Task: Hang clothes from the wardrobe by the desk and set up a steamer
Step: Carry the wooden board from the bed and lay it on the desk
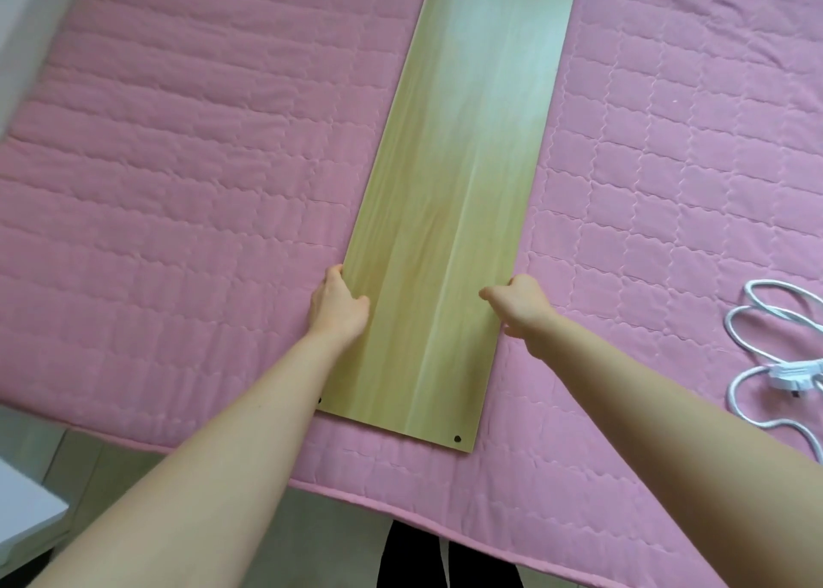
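Note:
A long light wooden board [454,195] lies lengthwise on a pink quilted bed [178,164], running from near the front edge to the far side. It has dark holes at its near corners. My left hand [338,304] grips the board's left edge, thumb on top and fingers under it. On the opposite edge my right hand [519,302] holds the board the same way, thumb on the top face. No clothes or steamer body are in view.
A coiled white power cable with a plug [775,365] lies on the bed at the right. A white piece of furniture [26,512] stands at the lower left beside the bed. Tiled floor [111,467] shows in front of the bed's edge.

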Motion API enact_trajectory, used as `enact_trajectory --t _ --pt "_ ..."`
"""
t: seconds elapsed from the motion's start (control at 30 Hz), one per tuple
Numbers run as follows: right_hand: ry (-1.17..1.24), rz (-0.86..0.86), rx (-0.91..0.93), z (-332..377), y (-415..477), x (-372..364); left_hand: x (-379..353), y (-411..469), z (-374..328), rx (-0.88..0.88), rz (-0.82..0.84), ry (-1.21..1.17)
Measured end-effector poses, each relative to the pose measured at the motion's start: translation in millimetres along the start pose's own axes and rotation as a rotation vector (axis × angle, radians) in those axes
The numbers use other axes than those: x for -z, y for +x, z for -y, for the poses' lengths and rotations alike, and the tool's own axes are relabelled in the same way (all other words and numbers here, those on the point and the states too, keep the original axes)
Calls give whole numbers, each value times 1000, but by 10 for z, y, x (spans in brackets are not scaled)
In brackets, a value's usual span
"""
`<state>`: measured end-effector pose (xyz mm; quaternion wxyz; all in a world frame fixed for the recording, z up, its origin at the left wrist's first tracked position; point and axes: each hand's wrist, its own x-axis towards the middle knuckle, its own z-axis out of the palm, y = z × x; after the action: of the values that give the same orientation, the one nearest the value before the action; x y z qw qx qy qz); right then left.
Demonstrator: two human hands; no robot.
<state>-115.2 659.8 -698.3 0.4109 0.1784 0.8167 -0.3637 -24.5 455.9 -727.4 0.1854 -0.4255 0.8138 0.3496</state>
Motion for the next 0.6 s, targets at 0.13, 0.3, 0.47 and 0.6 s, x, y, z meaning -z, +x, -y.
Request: enact_trajectory --t 0.13,0.3,0.47,0.6 --pt "71 0 -73 18 19 21 -38 5 63 -10 -58 6" --pt "79 56 -109 -86 -52 -31 -32 -53 166 33 -114 72" --pt "59 168 -135 -411 -234 -227 33 -297 481 56 -17 303" --pt "36 216 -172 -673 -469 -410 111 -505 829 66 87 424"
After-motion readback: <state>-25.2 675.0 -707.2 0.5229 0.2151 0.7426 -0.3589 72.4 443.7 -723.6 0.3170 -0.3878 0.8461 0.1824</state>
